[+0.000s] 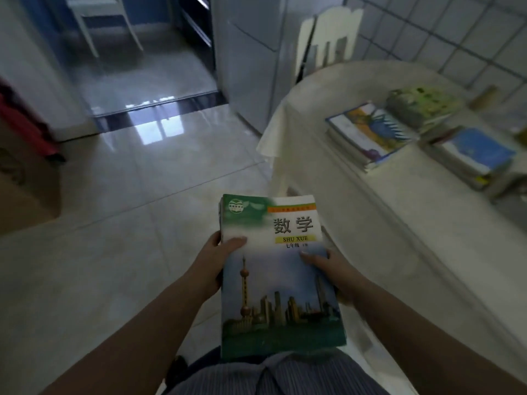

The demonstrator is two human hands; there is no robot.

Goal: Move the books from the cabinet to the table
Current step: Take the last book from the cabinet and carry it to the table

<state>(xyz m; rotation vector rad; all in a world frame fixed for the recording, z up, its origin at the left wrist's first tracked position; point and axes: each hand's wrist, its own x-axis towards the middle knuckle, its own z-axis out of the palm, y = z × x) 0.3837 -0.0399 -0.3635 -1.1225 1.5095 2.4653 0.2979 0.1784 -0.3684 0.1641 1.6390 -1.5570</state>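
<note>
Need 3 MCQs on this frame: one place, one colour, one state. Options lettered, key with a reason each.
1. Where do the book stacks that nobody holds lie?
A. on the floor
B. on the table, right of the person
C. on the white chair

2. Which colour is the band behind "SHU XUE" on the held book?
A. red
B. yellow
C. purple

3. How is the held book carried?
A. in the left hand alone
B. tucked under one arm
C. in both hands, a thumb on the cover at each side

Key:
1 B: the stacks rest on the cloth-covered table at the right.
2 B: the letters sit on a yellow strip under the large title.
3 C: the left hand and the right hand each have a grip on a side edge, thumbs on top.
</note>
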